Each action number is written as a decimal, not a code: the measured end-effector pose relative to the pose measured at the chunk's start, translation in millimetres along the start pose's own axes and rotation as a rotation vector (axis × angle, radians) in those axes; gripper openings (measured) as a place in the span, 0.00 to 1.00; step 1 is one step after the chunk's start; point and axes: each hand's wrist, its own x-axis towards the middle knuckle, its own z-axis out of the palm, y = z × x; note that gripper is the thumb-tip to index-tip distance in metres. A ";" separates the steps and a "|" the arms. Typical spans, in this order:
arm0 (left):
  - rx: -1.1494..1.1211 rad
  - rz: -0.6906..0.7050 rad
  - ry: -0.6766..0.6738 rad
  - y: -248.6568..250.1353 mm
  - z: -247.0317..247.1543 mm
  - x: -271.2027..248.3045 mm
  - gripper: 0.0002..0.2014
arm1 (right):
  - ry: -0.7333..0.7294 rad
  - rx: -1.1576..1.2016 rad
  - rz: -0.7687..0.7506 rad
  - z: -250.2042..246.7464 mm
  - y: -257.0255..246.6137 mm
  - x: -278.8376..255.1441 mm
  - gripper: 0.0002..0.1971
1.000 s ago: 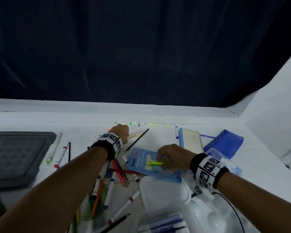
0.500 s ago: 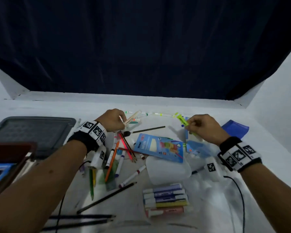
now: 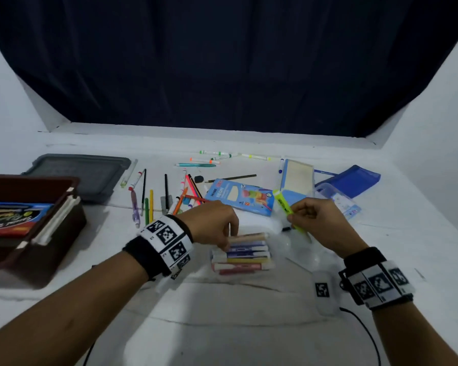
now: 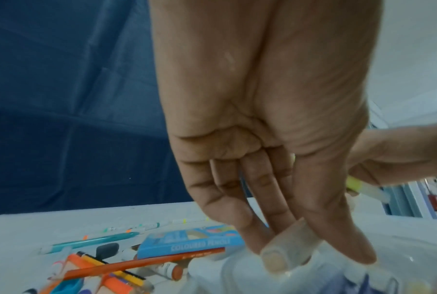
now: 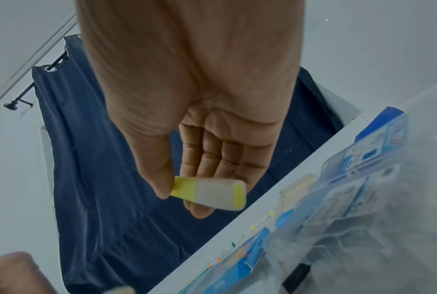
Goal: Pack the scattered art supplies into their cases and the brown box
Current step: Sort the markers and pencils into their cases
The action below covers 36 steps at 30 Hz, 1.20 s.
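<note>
Left hand [image 3: 212, 223], earlier among the scattered pencils, is now lowered onto the marker row [image 3: 242, 256] on the counter [image 3: 222, 326]; a peach marker [image 4: 285, 251] is pinched by fingertips and thumb. A yellow highlighter [image 3: 284, 206], tilted, is gripped above the counter by the right hand [image 3: 317, 220], now nearer.

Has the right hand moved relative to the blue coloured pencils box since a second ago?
Yes. The right hand, gripping the yellow highlighter, has left the blue box, now to its right.
</note>
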 end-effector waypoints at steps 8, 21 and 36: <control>0.029 -0.086 -0.012 22.6 21.4 -8.1 0.13 | -0.047 0.012 0.008 -10.5 -0.3 -31.3 0.07; -0.047 -0.342 0.322 11.3 36.3 -45.2 0.14 | -0.401 -0.318 -0.208 22.0 -29.7 -12.1 0.12; -0.481 -0.511 0.417 5.5 62.6 -59.4 0.11 | -0.701 -0.719 -0.346 72.2 -50.6 13.1 0.08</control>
